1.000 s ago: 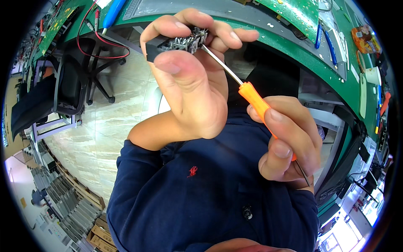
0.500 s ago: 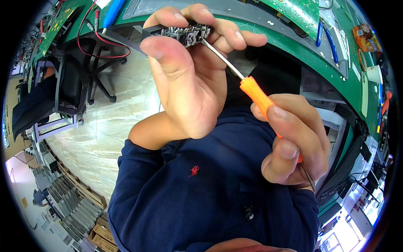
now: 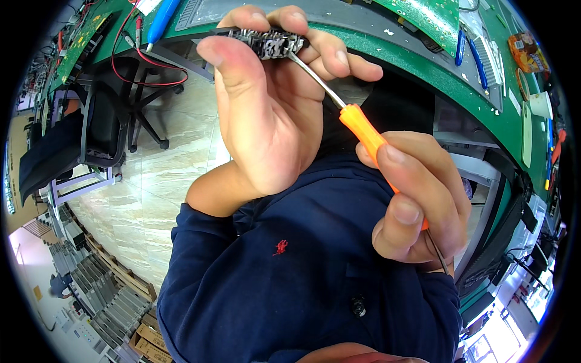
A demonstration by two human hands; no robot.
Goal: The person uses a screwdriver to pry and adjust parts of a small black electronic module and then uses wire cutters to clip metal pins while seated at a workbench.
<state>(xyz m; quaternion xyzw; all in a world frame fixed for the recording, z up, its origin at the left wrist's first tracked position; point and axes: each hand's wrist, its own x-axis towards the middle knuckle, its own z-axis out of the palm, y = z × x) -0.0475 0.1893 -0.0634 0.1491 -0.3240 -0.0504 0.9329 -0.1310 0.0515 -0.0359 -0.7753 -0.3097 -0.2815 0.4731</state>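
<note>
My left hand point(image 3: 266, 115) is raised over the table's near edge, its fingers closed round a small black block with rows of metal contacts point(image 3: 275, 45). The thumb lies along its near side, and the fingertips curl over from the far side. In my right hand point(image 3: 426, 199) is a screwdriver with an orange handle point(image 3: 365, 130), gripped between thumb and fingers. Its metal shaft slants up to the left, and the tip meets the right end of the block. A thin metal rod also sticks out of the handle's rear end. The block's underside is hidden in my palm.
A green workbench point(image 3: 387, 57) curves across the far side, with a grey mat, a large green circuit board point(image 3: 433, 18) and blue pens point(image 3: 475, 60). Red and black test leads point(image 3: 115, 66) hang over the edge at left. A black chair point(image 3: 100, 118) stands on the tiled floor.
Both hands have shifted slightly left and up, together with the block and screwdriver. The block has tilted a little in my left hand. The screwdriver tip stays at its right end.
</note>
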